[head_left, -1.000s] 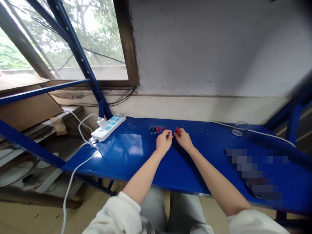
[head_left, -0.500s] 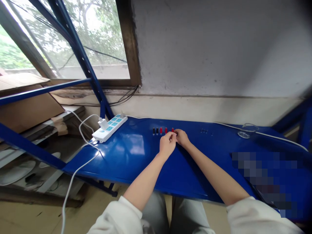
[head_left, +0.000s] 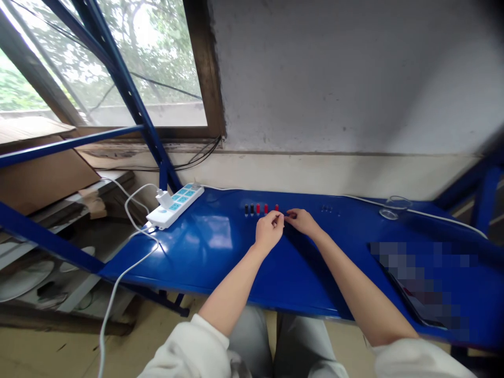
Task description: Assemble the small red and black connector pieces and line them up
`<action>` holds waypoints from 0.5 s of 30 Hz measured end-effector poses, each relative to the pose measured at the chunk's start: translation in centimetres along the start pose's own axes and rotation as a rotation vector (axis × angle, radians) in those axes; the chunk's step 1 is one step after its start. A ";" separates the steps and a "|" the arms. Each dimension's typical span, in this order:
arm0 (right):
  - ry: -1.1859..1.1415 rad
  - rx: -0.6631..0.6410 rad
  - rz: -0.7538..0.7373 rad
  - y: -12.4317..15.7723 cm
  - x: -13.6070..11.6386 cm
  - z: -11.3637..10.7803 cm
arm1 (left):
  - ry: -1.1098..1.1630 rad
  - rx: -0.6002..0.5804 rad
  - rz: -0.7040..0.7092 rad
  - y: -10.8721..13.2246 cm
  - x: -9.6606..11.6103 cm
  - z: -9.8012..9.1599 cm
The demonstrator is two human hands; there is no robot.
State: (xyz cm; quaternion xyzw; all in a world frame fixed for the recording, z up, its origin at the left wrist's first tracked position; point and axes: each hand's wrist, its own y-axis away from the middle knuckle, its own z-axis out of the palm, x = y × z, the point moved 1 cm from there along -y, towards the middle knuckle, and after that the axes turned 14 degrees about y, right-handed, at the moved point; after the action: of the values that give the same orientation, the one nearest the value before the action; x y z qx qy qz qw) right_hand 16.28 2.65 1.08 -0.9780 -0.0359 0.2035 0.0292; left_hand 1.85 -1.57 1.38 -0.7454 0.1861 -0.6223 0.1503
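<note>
A short row of small upright black and red pieces [head_left: 260,209] stands on the blue bench top [head_left: 220,247] near the wall. My left hand [head_left: 269,230] is curled just in front of the row's right end, fingertips pinched together. My right hand [head_left: 302,220] lies beside it, fingers pinched on a small red piece [head_left: 290,214] that touches the left fingertips. A few tiny dark pieces [head_left: 325,208] sit further right.
A white power strip with blue sockets [head_left: 175,205] and its white cable [head_left: 118,283] lies at the bench's left end. A clear glass dish [head_left: 390,210] and a thin white cable sit at the right. Blue rack beams [head_left: 129,100] cross the window. Cardboard [head_left: 43,173] lies left.
A red piece has joined the right end of the row. My right hand, which was further right, came in to meet my left hand near the row's end.
</note>
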 end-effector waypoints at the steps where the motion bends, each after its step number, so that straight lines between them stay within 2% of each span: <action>1: 0.005 0.018 0.010 0.5 0.6 -0.5 | -0.008 -0.014 0.004 0.0 0.0 0.0; 4: 0.022 0.087 0.061 2.4 2.4 -2.1 | -0.072 -0.079 0.029 0.2 0.1 0.1; 6: 0.073 0.223 0.126 4.0 3.4 -3.0 | -0.147 -0.139 0.057 0.4 0.3 0.1; 10: 0.275 0.522 0.436 7.2 4.9 -4.1 | -0.287 -0.229 0.116 0.7 0.7 0.2; 12: 0.330 0.570 0.549 8.3 5.4 -4.2 | -0.331 -0.248 0.131 0.7 0.7 0.2; 15: 0.319 0.533 0.643 9.0 6.4 -4.0 | -0.369 -0.264 0.140 0.7 0.6 0.2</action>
State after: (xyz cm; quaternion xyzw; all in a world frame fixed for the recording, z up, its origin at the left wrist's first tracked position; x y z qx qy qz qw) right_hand 24.29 -5.92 1.54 -0.9168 0.3288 0.0508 0.2208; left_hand 2.08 -2.52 1.53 -0.8450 0.2863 -0.4338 0.1256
